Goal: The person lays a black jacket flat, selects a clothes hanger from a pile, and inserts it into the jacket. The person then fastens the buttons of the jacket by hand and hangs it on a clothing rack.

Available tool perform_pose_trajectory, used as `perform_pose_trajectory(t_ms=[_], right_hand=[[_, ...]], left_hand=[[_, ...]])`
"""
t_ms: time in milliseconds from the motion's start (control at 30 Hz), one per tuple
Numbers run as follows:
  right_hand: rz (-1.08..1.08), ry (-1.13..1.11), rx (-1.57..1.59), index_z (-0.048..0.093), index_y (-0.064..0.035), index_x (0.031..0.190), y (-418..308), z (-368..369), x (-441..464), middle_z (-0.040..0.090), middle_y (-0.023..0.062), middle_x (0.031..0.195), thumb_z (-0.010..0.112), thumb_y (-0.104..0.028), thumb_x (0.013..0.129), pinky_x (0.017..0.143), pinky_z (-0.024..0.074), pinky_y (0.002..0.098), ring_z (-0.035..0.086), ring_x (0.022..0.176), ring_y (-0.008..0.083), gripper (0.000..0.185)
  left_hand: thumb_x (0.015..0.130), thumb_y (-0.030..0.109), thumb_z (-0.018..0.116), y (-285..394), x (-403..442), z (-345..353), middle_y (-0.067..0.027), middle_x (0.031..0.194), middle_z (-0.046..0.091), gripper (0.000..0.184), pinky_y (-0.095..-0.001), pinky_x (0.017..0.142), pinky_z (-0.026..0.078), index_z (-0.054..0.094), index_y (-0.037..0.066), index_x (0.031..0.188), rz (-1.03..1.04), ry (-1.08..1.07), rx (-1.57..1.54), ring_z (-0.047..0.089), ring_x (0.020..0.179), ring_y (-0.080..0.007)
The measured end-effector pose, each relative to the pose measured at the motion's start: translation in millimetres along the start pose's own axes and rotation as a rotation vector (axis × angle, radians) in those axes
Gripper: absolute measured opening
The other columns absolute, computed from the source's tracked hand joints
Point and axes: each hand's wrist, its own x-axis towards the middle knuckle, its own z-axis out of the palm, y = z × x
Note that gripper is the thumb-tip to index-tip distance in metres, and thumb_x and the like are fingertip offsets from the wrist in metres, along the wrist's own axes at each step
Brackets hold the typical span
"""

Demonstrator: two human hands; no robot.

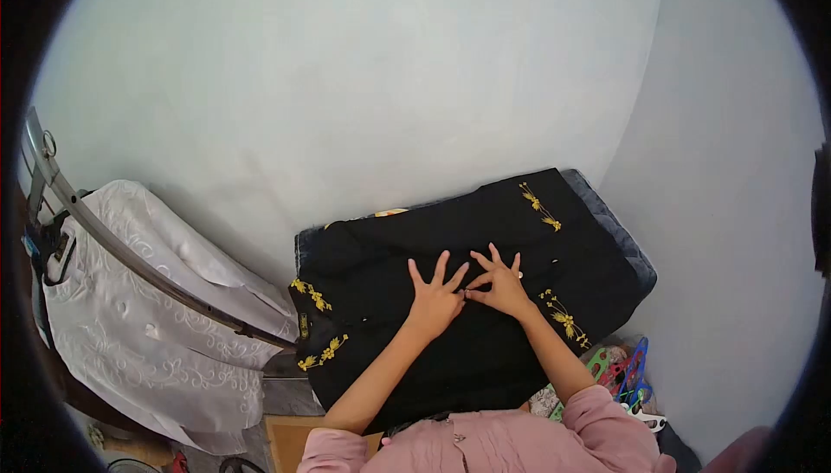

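Observation:
A black shirt (pixel 398 248) with yellow flower embroidery lies spread out in front of me, its collar toward the left. My left hand (pixel 437 298) pinches the shirt's front near the middle, thumb and index tip together, with the other fingers spread. Right beside it, my right hand (pixel 502 288) pinches at the same spot, its remaining fingers raised and a ring on one. The fingertips of both hands nearly touch. Whatever small part of the shirt lies between them is hidden.
Under the shirt is a dark blue padded cloth (pixel 640 270). A white patterned shirt (pixel 164 317) hangs at the left from a metal rack (pixel 130 261). Several coloured plastic hangers (pixel 639 369) are piled at the lower right. Pale walls (pixel 389 83) stand behind and to the right.

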Motion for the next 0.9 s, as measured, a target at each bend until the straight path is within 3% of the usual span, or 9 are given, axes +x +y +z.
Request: perform_pose_trajectory(t_ms=[100,300,467,567,733,767,900], right_hand=[[0.009,0.039,-0.019,0.076,-0.0195,0.082,1,3,0,0.043,0.0056,0.143,0.080,-0.028,0.065,0.104,-0.0037,0.0694,0.017,0.141,0.0352,0.019],[0.054,0.127,0.128,0.073,-0.0143,0.074,6,9,3,0.044,0.0061,0.141,0.080,-0.023,0.064,0.104,-0.0047,0.0680,0.017,0.140,0.0362,0.015],[-0.201,0.094,0.216,0.070,-0.0123,0.074,10,-1,0,0.042,0.0055,0.143,0.074,-0.011,0.072,0.105,-0.0065,0.0674,0.015,0.141,0.0374,0.004],[-0.206,0.021,0.226,0.071,-0.0120,0.077,12,-2,0,0.042,0.0053,0.143,0.073,-0.009,0.071,0.106,-0.0077,0.0647,0.014,0.141,0.0365,0.007],[-0.264,0.045,0.265,0.073,-0.0127,0.082,12,1,-2,0.042,0.0063,0.143,0.074,-0.014,0.071,0.106,-0.0088,0.0626,0.015,0.141,0.0360,0.011],[-0.244,0.098,0.229,0.073,-0.0129,0.082,11,1,-3,0.042,0.0069,0.143,0.074,-0.015,0.071,0.106,-0.0088,0.0626,0.016,0.141,0.0360,0.011],[-0.186,0.302,0.093,0.075,-0.0148,0.082,10,-7,-5,0.042,0.0080,0.143,0.073,-0.020,0.075,0.106,-0.0069,0.0637,0.019,0.140,0.0361,0.010]], left_hand=[[0.079,0.024,0.064,0,0,15,0.0018,0.141,0.042,0.019,-0.0789,0.093,0.015,0.071,0.014,0.093,0.123,0.045,0.163,0.020,0.140,-0.0259],[0.080,0.023,0.063,-1,-7,24,0.0042,0.143,0.038,0.024,-0.0796,0.087,0.020,0.067,0.013,0.102,0.111,0.268,0.126,0.030,0.135,-0.0215],[0.081,0.024,0.064,-2,-5,24,0.0052,0.145,0.036,0.023,-0.0808,0.084,0.019,0.067,0.014,0.102,0.064,0.355,0.090,0.035,0.130,-0.0214],[0.082,0.025,0.064,-2,-5,26,0.0050,0.144,0.038,0.019,-0.0808,0.085,0.018,0.067,0.014,0.097,0.060,0.331,0.071,0.035,0.131,-0.0218],[0.083,0.026,0.064,-5,1,22,0.0020,0.144,0.039,0.013,-0.0803,0.089,0.010,0.065,0.014,0.086,-0.116,0.300,-0.001,0.032,0.133,-0.0274],[0.084,0.026,0.064,-7,0,23,-0.0027,0.144,0.038,0.012,-0.0805,0.091,0.003,0.066,0.014,0.087,-0.134,0.266,-0.036,0.029,0.134,-0.0351],[0.084,0.028,0.065,-7,1,19,-0.0030,0.144,0.038,0.015,-0.0805,0.091,0.002,0.066,0.015,0.092,-0.123,0.260,-0.070,0.028,0.135,-0.0361]])
